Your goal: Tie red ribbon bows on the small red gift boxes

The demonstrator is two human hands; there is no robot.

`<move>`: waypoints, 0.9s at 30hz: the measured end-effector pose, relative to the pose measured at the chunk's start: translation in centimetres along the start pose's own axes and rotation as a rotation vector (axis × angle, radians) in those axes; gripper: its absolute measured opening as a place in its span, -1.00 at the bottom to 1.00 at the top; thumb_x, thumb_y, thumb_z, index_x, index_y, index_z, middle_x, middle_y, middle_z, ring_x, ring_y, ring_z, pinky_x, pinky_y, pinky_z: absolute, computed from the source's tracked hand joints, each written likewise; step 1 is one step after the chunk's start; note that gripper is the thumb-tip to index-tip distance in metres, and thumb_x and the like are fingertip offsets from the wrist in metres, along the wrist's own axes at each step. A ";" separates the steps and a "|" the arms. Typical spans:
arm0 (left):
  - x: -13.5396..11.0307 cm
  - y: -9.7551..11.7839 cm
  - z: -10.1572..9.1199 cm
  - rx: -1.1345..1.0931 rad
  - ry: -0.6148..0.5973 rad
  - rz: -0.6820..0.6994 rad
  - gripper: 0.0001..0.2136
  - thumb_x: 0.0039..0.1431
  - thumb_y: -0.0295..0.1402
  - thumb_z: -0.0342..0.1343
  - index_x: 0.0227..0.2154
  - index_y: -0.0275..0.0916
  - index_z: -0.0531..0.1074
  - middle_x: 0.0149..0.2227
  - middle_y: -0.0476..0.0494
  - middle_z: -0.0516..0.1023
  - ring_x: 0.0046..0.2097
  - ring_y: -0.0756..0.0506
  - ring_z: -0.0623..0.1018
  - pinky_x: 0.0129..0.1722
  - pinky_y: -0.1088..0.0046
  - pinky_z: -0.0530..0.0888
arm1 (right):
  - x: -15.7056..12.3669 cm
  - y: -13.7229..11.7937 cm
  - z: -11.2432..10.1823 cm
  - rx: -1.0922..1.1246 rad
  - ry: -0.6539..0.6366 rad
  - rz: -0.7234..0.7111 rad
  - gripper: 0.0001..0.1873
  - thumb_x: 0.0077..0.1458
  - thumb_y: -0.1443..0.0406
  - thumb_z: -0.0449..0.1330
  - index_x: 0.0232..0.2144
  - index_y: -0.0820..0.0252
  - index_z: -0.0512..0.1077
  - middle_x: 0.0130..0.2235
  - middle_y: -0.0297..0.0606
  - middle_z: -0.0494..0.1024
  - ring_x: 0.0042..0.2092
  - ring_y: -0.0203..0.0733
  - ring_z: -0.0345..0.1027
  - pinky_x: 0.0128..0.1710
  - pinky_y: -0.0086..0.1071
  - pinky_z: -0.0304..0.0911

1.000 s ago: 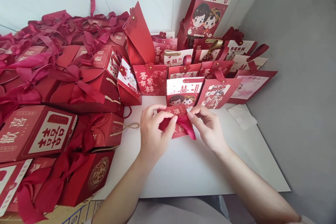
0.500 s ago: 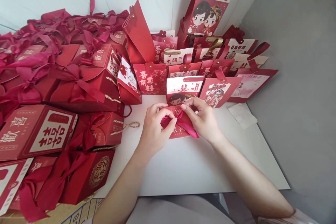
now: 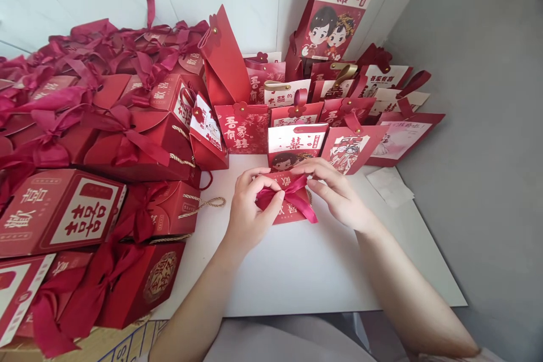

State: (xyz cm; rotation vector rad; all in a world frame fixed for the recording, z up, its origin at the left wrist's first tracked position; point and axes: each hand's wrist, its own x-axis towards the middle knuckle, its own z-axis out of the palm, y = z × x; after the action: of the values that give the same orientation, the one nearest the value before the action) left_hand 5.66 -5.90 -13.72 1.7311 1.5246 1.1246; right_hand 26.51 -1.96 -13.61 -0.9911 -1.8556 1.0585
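Note:
A red gift box (image 3: 292, 218) with pale lettering lies on the white table, a crimson ribbon (image 3: 300, 203) tied across its top in a bow. With thumb and forefinger, my left hand (image 3: 258, 203) pinches the ribbon close to its knot. Beside the bow's right loop is my right hand (image 3: 335, 192), fingers apart and curved over the far right side of the box. Its fingertips come near the loop; whether they touch it is hard to tell. Part of a cord handle shows by the box's right end. The box's left end is hidden behind my left hand.
Stacked red boxes with ribbon bows (image 3: 131, 136) fill the left side. Red and white gift bags (image 3: 294, 141) stand in rows behind the box. A white paper (image 3: 390, 185) lies to the right on the table (image 3: 297, 283), beside a grey wall (image 3: 479, 124).
My right hand has let go of the ribbon and moved slightly right, its fingers spreading. The bow's right loop now shows more fully. My left hand keeps its pinch.

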 end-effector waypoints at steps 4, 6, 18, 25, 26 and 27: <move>0.0 0.1 -0.2 -0.008 -0.007 0.010 -0.98 0.20 -0.40 0.19 -0.32 -0.15 0.49 0.02 -0.12 0.45 0.15 -0.18 0.46 0.14 0.22 0.40 | 0.2 -0.2 0.9 0.017 0.051 -0.007 -0.84 0.38 0.22 0.10 -0.24 0.07 0.45 -0.02 -0.23 0.48 0.09 -0.11 0.35 0.14 -0.20 0.21; 0.0 0.1 -0.2 -0.013 -0.014 0.004 -0.97 0.19 -0.41 0.19 -0.32 -0.15 0.49 0.02 -0.12 0.45 0.14 -0.17 0.47 0.14 0.22 0.40 | 0.3 -0.2 1.1 0.014 0.061 0.010 -0.82 0.38 0.20 0.09 -0.27 0.08 0.43 -0.01 -0.22 0.47 0.08 -0.12 0.35 0.13 -0.20 0.22; 0.1 0.2 -0.7 -0.026 -0.139 -0.006 -0.97 0.22 -0.40 0.17 -0.32 -0.14 0.49 0.07 -0.07 0.42 0.09 -0.11 0.50 0.11 0.33 0.41 | 2.2 -2.8 -2.4 -0.082 -0.300 0.256 -0.65 0.31 0.07 0.13 -0.43 0.10 0.51 -0.05 -0.27 0.59 0.00 -0.06 0.48 -0.06 -0.23 0.36; 0.2 0.1 -0.5 -0.023 -0.142 0.001 -0.96 0.23 -0.40 0.16 -0.32 -0.14 0.49 0.05 -0.09 0.42 0.14 -0.13 0.48 0.11 0.35 0.42 | 3.3 -3.6 -2.3 -0.248 -0.409 0.173 -0.80 0.24 0.26 0.17 -0.43 0.09 0.51 -0.01 -0.30 0.59 0.02 -0.09 0.48 0.01 -0.22 0.31; 0.1 0.0 -0.5 -0.023 -0.138 0.002 -0.96 0.23 -0.41 0.16 -0.33 -0.14 0.49 0.05 -0.09 0.42 0.13 -0.13 0.48 0.10 0.35 0.42 | 3.2 -3.6 -2.2 -0.257 -0.407 0.153 -0.81 0.23 0.27 0.17 -0.42 0.09 0.52 0.01 -0.29 0.58 0.05 -0.08 0.46 0.04 -0.22 0.30; 0.1 0.0 -0.5 -0.025 -0.134 0.003 -0.96 0.23 -0.41 0.16 -0.33 -0.14 0.49 0.05 -0.10 0.42 0.13 -0.13 0.49 0.10 0.34 0.42 | 3.2 -3.6 -2.1 -0.264 -0.403 0.140 -0.82 0.23 0.28 0.17 -0.41 0.09 0.52 0.03 -0.28 0.57 0.08 -0.08 0.44 0.06 -0.21 0.28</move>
State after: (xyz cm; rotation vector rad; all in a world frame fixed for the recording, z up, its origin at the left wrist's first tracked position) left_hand 5.24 -5.84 -13.41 1.7550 1.4218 1.0036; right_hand 26.18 0.26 -8.88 -1.1348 -2.3278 1.1833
